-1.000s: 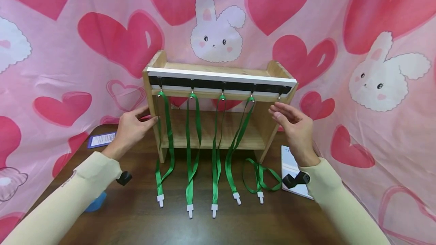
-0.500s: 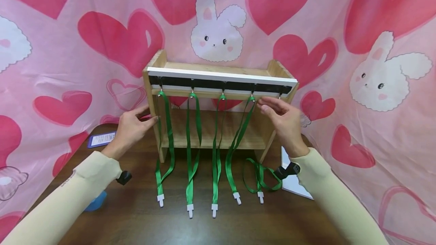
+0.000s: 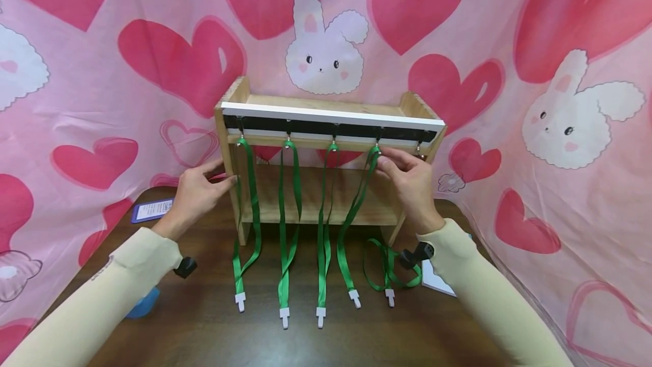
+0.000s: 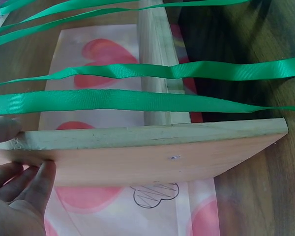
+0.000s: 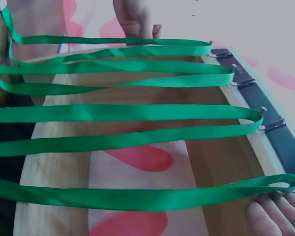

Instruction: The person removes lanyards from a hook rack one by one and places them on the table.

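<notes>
A small wooden rack (image 3: 222, 140) carries a black-and-white strip (image 3: 311, 126) with metal hooks along its front. Green lanyards hang from several hooks, white clips at their lower ends. My left hand (image 3: 200, 188) holds the rack's left side panel (image 4: 157, 140), thumb on the front edge and fingers on the outer face. At the fourth hook from the left, my right hand (image 3: 411, 186) pinches the top of that hook's lanyard (image 5: 152, 197), thumb and fingers at its loop. The rightmost hook (image 3: 419, 150) bears no lanyard. Another green lanyard (image 3: 389, 268) lies loosely coiled on the table.
A blue-edged card (image 3: 153, 210) lies left of the rack, and a blue object (image 3: 144, 303) sits partly behind the left sleeve. On the right, a white flat item (image 3: 435, 279) is mostly covered by the right arm. Pink patterned cloth (image 3: 326, 21) surrounds the table.
My right hand has moved left from beside the rightmost hook to the fourth hook and now pinches the lanyard there. The left hand has stayed on the side panel.
</notes>
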The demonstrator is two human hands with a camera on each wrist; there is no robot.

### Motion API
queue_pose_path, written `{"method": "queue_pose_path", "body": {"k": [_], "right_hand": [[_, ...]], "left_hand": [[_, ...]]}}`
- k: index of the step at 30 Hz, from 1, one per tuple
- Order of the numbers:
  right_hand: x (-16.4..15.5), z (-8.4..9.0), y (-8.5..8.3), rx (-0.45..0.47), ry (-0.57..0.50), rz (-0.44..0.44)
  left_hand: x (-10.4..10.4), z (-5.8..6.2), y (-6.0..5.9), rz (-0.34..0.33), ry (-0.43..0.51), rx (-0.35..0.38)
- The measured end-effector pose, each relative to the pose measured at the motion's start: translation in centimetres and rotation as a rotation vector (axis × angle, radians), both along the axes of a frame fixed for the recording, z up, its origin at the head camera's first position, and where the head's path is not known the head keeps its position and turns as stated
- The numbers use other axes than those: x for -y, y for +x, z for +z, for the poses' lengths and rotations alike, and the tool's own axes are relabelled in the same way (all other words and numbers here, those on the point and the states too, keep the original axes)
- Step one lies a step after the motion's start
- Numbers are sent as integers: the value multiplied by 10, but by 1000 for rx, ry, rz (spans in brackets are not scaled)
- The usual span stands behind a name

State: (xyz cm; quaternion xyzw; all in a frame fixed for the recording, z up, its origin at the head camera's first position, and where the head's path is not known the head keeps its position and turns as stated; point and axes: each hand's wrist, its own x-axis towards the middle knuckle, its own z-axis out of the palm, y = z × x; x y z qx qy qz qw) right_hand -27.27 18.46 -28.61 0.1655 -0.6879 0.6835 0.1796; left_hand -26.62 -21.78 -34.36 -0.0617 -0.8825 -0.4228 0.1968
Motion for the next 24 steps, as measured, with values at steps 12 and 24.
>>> {"method": "queue_pose_path", "body": {"k": [12,24], "right_hand": [[13,-9,0,37,-26,-60],[21,-10,1,81,-6,-113]], "left_hand": [[0,0,0,-6,0,-12],[0,0,0,-3,11,3]]}}
